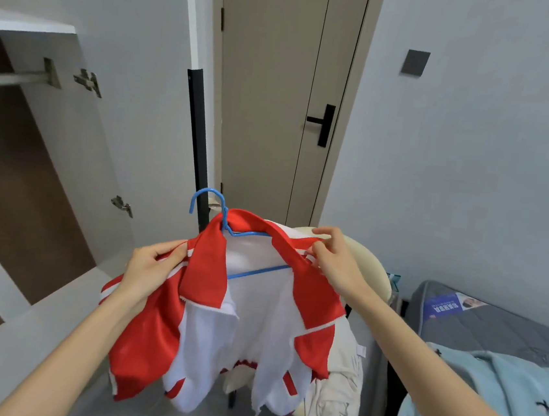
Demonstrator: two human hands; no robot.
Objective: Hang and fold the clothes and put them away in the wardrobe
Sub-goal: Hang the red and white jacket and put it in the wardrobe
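A red and white jacket hangs open on a blue wire hanger, held up in front of me. My left hand grips the jacket's left shoulder. My right hand pinches the right shoulder next to the red collar. The hanger's hook sticks up above the collar, and its lower bar shows inside the jacket. The open wardrobe is to the left, with its hanging rail at upper left.
A cream chair with beige clothing draped on it stands behind the jacket. A light blue garment lies on the grey mattress at right. A closed door is straight ahead, beside the wardrobe door's dark edge.
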